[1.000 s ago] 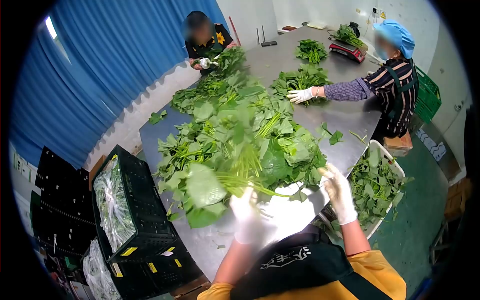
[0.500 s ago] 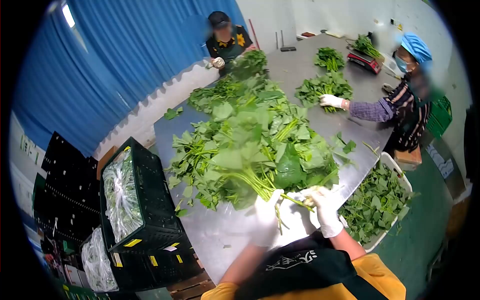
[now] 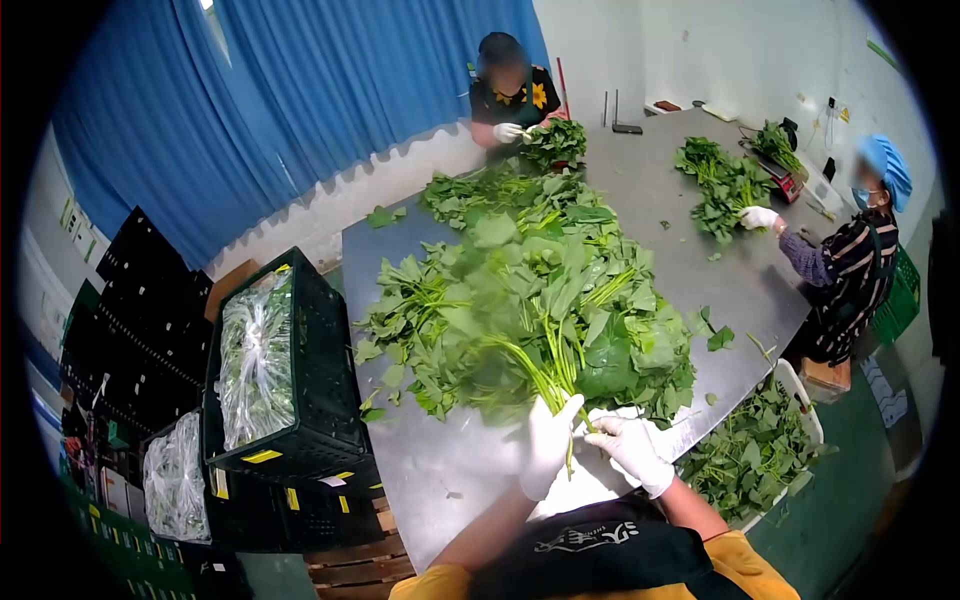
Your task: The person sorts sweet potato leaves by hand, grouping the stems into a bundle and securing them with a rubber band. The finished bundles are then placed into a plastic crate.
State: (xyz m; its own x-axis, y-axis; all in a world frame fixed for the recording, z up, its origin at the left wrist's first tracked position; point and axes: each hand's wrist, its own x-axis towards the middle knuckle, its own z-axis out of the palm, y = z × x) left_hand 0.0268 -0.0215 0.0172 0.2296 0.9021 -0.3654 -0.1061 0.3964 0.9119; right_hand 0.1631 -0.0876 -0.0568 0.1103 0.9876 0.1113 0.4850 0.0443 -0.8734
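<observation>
Head view: the left hand (image 3: 548,447), in a white glove, is closed round the lower stalks of a bunch of greens (image 3: 540,372), pressing them together over the near part of the metal table (image 3: 425,490). The right hand (image 3: 632,452), also gloved, has its fingertips at the stalk ends, just beside the left; whether they pinch any, I cannot tell.

Good handling here probably means a left grip firm enough that nothing slides out, yet light enough not to bruise the stalks, with the right working on the bare ends, clear of the leaves. At least 1 end hangs below the left hand and may catch.

Just beyond, the bunch's leaves overlap a large pile of greens (image 3: 625,345), partly blurred; snagging looks the likeliest hindrance. A white basket (image 3: 815,425) of loose leaves stands off the table's right side, and a dark crate (image 3: 335,370) holding a plastic bag (image 3: 255,365) on the left.

Farther out are 2 co-workers: 1 holding greens (image 3: 553,145) at the far end, 1 touching bunches (image 3: 715,190) near a red scale (image 3: 787,184).
</observation>
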